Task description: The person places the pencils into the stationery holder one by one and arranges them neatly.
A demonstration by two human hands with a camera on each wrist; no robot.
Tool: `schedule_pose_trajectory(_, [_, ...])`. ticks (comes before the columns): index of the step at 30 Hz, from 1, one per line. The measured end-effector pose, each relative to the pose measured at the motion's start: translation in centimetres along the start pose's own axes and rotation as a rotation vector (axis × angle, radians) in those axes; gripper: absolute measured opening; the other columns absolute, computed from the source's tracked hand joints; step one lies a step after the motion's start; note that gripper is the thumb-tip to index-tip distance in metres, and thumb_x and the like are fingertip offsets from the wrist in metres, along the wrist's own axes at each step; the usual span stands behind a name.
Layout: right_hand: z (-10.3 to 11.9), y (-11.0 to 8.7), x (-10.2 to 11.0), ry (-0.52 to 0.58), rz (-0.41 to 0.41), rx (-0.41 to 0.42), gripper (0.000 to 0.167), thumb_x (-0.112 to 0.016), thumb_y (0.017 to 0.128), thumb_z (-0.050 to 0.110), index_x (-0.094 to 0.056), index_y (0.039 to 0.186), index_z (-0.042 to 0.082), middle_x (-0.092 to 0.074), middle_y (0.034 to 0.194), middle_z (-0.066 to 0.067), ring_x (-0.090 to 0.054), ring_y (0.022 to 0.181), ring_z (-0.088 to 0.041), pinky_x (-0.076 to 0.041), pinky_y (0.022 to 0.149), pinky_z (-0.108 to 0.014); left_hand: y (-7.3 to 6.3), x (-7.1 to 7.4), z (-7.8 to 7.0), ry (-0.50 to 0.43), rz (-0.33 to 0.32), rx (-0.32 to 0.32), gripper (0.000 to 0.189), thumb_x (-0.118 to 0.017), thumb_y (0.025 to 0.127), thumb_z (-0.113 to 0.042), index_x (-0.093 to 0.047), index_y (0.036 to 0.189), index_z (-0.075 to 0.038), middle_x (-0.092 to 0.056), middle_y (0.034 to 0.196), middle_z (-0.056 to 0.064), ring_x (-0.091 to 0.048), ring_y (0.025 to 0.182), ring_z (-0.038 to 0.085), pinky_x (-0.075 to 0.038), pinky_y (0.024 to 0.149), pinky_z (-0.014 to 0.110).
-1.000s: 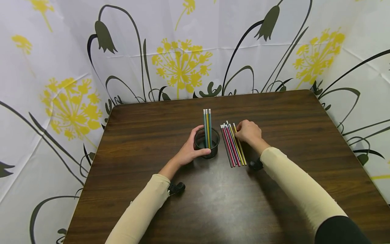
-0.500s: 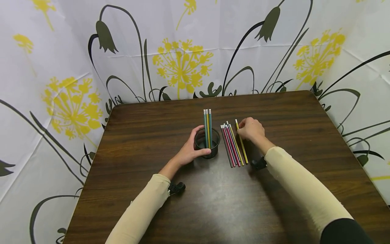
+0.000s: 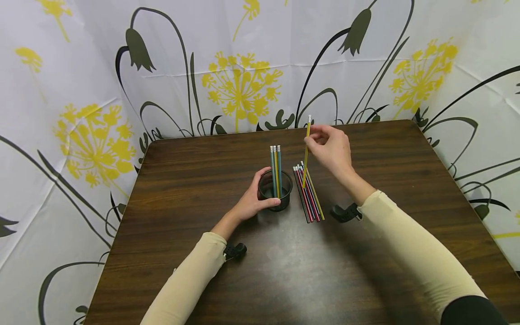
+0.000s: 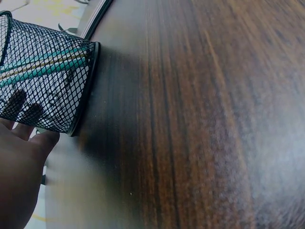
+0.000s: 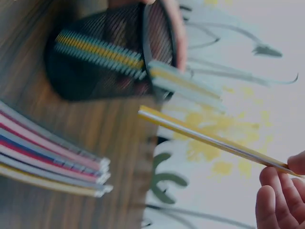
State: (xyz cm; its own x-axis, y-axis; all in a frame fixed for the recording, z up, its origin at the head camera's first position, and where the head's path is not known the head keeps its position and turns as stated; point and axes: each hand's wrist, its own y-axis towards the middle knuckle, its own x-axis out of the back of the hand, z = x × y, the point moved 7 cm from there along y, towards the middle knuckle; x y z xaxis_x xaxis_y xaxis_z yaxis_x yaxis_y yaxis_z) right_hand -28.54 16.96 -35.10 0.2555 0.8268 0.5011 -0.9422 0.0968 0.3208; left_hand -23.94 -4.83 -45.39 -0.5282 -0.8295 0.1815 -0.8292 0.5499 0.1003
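My left hand (image 3: 248,203) grips a black mesh pencil cup (image 3: 286,199) from its left side, thumb across the front and fingers behind. Three pencils (image 3: 276,162), two teal around a yellow one, stand in the cup with their eraser ends up. My right hand (image 3: 334,150) pinches a yellow pencil (image 5: 205,138) near its eraser end, between thumb and fingers. That pencil hangs almost upright, its lower end overlapping the row of pencils in the head view. The row (image 3: 313,205), in red, black, blue and yellow, lies flat on the table just right of the cup.
Both hands work over a dark wood-grain table (image 3: 183,180). Its far edge meets a white curtain (image 3: 170,108) with yellow and olive flower prints. Black wrist mounts (image 3: 235,250) hang close to the tabletop.
My right hand has slid the outer yellow pencil away from the row, then lifted it and turned it upright, moving up and left. The left hand and the cup have stayed in place.
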Motion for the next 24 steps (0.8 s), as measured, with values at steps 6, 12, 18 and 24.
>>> schedule_pose_trajectory(6, [3.4, -1.2, -0.6, 0.145, -0.005, 0.122, 0.025, -0.071, 0.089, 0.012, -0.071, 0.112, 0.004, -0.073, 0.091, -0.006, -0.064, 0.068, -0.014, -0.045, 0.059, -0.021, 0.3, 0.1, 1.7, -0.003, -0.009, -0.011, 0.090, -0.075, 0.083, -0.004, -0.018, 0.153, -0.011, -0.035, 0.150, 0.018, -0.034, 0.138, 0.031, -0.023, 0.112, 0.056])
schedule_pose_trajectory(12, [4.7, -2.9, -2.8, 0.179, 0.089, 0.219, 0.022, -0.072, 0.089, 0.010, -0.070, 0.110, 0.004, -0.072, 0.090, -0.004, -0.065, 0.068, -0.013, -0.050, 0.061, -0.024, 0.7, 0.3, 3.4, 0.029, -0.022, -0.002, 0.090, -0.079, 0.083, -0.017, -0.021, 0.152, -0.026, -0.038, 0.149, 0.005, -0.036, 0.137, 0.020, -0.026, 0.112, 0.051])
schedule_pose_trajectory(18, [4.7, -4.4, -5.1, 0.159, 0.189, 0.277, 0.022, -0.072, 0.088, 0.007, -0.069, 0.108, 0.002, -0.071, 0.089, -0.003, -0.067, 0.069, -0.011, -0.052, 0.062, -0.031, 0.5, 0.4, 3.7, 0.039, -0.022, 0.037, 0.087, -0.078, 0.085, -0.021, -0.021, 0.150, -0.032, -0.037, 0.149, 0.000, -0.037, 0.136, 0.015, -0.027, 0.112, 0.046])
schedule_pose_trajectory(24, [4.4, -5.2, -6.4, 0.099, 0.236, 0.291, 0.022, -0.073, 0.088, 0.012, -0.068, 0.107, 0.004, -0.071, 0.092, -0.004, -0.067, 0.069, -0.012, -0.053, 0.061, -0.032, 0.4, 0.4, 3.4, 0.020, -0.006, 0.028, 0.088, -0.074, 0.087, -0.012, -0.017, 0.153, -0.024, -0.031, 0.153, 0.007, -0.034, 0.139, 0.024, -0.026, 0.112, 0.051])
